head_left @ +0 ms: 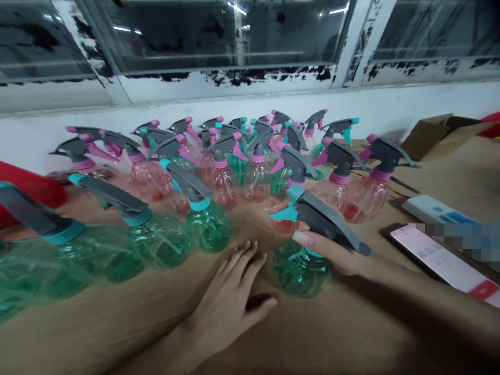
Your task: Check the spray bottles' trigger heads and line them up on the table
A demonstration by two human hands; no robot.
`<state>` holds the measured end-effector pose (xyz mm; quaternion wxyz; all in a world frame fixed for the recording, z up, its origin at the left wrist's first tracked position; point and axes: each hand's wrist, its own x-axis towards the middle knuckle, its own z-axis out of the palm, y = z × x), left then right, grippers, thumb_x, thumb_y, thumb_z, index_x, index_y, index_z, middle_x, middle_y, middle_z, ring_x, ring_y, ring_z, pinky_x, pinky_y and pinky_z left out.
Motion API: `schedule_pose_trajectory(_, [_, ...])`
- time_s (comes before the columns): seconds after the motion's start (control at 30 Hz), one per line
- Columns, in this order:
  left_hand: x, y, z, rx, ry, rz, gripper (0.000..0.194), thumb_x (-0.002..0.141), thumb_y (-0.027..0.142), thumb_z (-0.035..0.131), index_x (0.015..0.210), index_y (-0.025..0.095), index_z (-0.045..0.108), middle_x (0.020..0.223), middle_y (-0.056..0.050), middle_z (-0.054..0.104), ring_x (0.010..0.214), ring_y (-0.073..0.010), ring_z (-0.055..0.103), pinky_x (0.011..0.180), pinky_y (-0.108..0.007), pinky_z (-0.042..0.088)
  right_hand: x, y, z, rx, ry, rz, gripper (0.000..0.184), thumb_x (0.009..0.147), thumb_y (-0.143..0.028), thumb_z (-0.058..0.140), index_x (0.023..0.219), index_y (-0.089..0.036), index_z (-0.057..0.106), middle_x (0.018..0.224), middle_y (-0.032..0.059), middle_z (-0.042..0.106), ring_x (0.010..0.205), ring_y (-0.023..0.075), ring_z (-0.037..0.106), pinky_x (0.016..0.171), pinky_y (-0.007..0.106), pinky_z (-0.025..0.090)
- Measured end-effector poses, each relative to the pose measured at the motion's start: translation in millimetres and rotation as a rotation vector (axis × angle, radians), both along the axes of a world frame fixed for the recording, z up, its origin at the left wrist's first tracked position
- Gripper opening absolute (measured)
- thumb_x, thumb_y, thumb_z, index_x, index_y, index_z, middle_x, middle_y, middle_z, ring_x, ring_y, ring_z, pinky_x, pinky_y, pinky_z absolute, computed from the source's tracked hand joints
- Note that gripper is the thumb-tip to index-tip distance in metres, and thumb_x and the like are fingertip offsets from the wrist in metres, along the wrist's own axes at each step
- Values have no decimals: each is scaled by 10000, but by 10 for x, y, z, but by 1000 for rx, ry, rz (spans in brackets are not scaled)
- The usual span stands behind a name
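My right hand (336,255) is closed around the neck of a green spray bottle (299,271) with a grey and teal trigger head. Its thumb lies across the near side of the collar, and the other fingers are mostly hidden behind. The bottle looks upright, its base at or just above the tabletop; I cannot tell which. Left of it, my left hand (230,297) rests low over the table, fingers spread and holding nothing. Just beyond those fingertips stands another green spray bottle (210,226), with more green bottles (158,239) in a row to the left.
Several pink spray bottles (255,179) crowd the back of the brown table (371,333), mixed with green ones. A phone (441,260) and a white device (437,208) lie at the right. Behind are an open cardboard box (425,138) and a windowed wall. Something red (31,190) sits at left.
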<state>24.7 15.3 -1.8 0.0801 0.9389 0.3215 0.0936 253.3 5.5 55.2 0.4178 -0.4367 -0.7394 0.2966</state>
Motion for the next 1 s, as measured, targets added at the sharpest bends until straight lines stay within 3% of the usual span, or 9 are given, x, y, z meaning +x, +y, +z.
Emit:
schedule_pose_trajectory(0.23, [0,4,-23,18,-7,-4,628,892,492,550,1391,160,362,1477,-136,324,1348,-307,293,1051,-490,327,-31,-4,108,72,65,-40,360,807,-487,571,1076,-247,573,837,25,568,746,191,565,693,351,488])
schedule_pose_trajectory(0.47, [-4,-2,-3,14,-9,5,622,887,491,561,1379,154,383,1468,-132,343,1346,-306,298,1055,-473,331,-39,-12,128,79,35,-58,257,808,-500,553,910,-264,559,750,14,499,673,190,504,643,364,469])
schedule_pose_trajectory(0.87, [0,6,-18,20,-22,-8,627,893,493,550,1386,151,369,1471,-136,335,1350,-303,289,1060,-476,322,-32,-7,110,96,54,-22,337,825,-465,553,1081,-245,554,857,32,553,716,178,540,670,344,480])
schedule_pose_trajectory(1.0, [0,5,-12,26,-18,-12,626,889,508,545,1387,172,371,1464,-127,351,1341,-307,309,1047,-481,335,-40,-8,121,89,27,-58,336,815,-493,553,1051,-253,566,779,14,533,661,171,518,630,339,469])
